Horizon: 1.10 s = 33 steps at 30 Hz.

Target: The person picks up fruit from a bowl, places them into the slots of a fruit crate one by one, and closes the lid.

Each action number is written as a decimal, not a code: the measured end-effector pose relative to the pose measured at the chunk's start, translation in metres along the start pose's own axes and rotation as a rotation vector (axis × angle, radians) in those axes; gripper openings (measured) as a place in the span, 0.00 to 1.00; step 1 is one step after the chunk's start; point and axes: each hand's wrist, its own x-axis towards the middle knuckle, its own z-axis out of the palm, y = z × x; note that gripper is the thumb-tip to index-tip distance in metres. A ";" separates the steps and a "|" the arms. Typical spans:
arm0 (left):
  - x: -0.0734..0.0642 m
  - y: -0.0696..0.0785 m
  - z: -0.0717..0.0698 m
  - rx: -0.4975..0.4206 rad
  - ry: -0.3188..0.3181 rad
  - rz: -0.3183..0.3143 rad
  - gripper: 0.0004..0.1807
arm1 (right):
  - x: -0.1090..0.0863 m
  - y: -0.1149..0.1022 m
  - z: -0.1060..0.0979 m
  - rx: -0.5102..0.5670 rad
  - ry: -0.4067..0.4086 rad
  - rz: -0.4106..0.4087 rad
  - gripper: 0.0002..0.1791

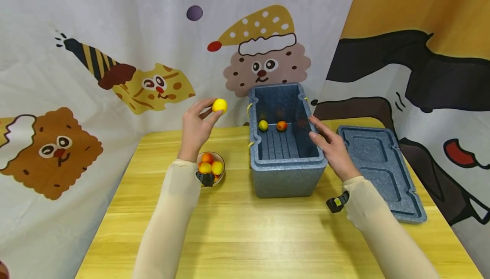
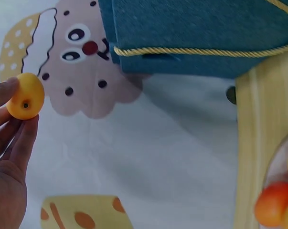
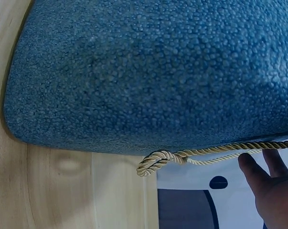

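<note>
My left hand [image 1: 196, 123] pinches a small yellow fruit [image 1: 220, 106] between thumb and fingertips, raised to the left of the box. A dark dimple marks one end of the fruit [image 2: 26, 96] in the left wrist view. The grey-blue foam box [image 1: 289, 181] stands lidless on the table. Inside it lie a yellow-green fruit [image 1: 263, 125] and an orange-red fruit [image 1: 281, 126]. My right hand [image 1: 334, 149] rests its fairly straight fingers against the box's right rim. Below my left wrist, a bowl [image 1: 223, 172] of orange and yellow fruits is partly hidden.
The box's lid [image 1: 377, 166] lies on the table to its right. Yellow rope [image 3: 206, 151] runs along the box's side. A patterned cloth [image 1: 153, 15] hangs behind the wooden table [image 1: 245, 236].
</note>
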 end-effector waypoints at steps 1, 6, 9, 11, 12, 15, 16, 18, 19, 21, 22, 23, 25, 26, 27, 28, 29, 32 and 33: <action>0.002 0.002 0.003 0.000 -0.005 0.007 0.18 | 0.000 0.001 0.000 0.002 0.001 0.001 0.30; 0.013 0.010 0.012 0.017 -0.034 0.047 0.17 | 0.006 0.016 -0.002 0.006 0.011 0.001 0.30; 0.019 0.016 0.018 0.030 -0.057 0.049 0.17 | 0.010 0.027 -0.004 -0.003 0.021 -0.007 0.29; 0.023 0.022 0.022 0.048 -0.080 0.041 0.19 | 0.011 0.032 -0.004 -0.006 0.025 -0.014 0.29; 0.025 0.024 0.025 0.054 -0.093 0.038 0.19 | 0.011 0.033 -0.004 -0.005 0.026 -0.018 0.29; 0.030 0.030 0.035 0.074 -0.132 0.051 0.20 | 0.011 0.034 -0.004 -0.001 0.026 -0.022 0.28; 0.032 0.031 0.038 0.074 -0.143 0.058 0.20 | 0.010 0.035 -0.004 -0.001 0.025 -0.021 0.28; 0.035 0.033 0.045 0.074 -0.163 0.072 0.19 | 0.010 0.035 -0.004 0.002 0.023 -0.019 0.28; 0.037 0.034 0.049 0.077 -0.170 0.074 0.18 | 0.009 0.035 -0.004 0.002 0.022 -0.018 0.28; 0.040 0.036 0.055 0.084 -0.187 0.063 0.18 | 0.009 0.035 -0.004 0.003 0.022 -0.018 0.28; 0.041 0.038 0.058 0.090 -0.195 0.053 0.18 | 0.009 0.035 -0.004 0.005 0.021 -0.020 0.28; 0.042 0.039 0.060 0.102 -0.204 0.043 0.18 | 0.009 0.035 -0.004 0.007 0.022 -0.021 0.28; 0.045 0.043 0.065 0.127 -0.223 0.014 0.19 | 0.010 0.035 -0.004 0.013 0.026 -0.024 0.28; 0.046 0.044 0.067 0.138 -0.235 0.001 0.19 | 0.010 0.035 -0.004 0.016 0.029 -0.025 0.28; 0.048 0.045 0.068 0.147 -0.245 -0.014 0.20 | 0.009 0.036 -0.004 0.020 0.030 -0.024 0.28; 0.049 0.046 0.069 0.159 -0.255 -0.026 0.20 | 0.009 0.036 -0.003 0.022 0.029 -0.020 0.28; 0.050 0.047 0.070 0.171 -0.266 -0.039 0.20 | 0.009 0.036 -0.003 0.024 0.029 -0.016 0.28; 0.054 0.051 0.074 0.189 -0.275 -0.069 0.21 | 0.010 0.034 -0.004 0.014 0.019 -0.013 0.28; 0.055 0.053 0.076 0.195 -0.275 -0.081 0.21 | 0.010 0.033 -0.005 0.006 0.014 -0.012 0.29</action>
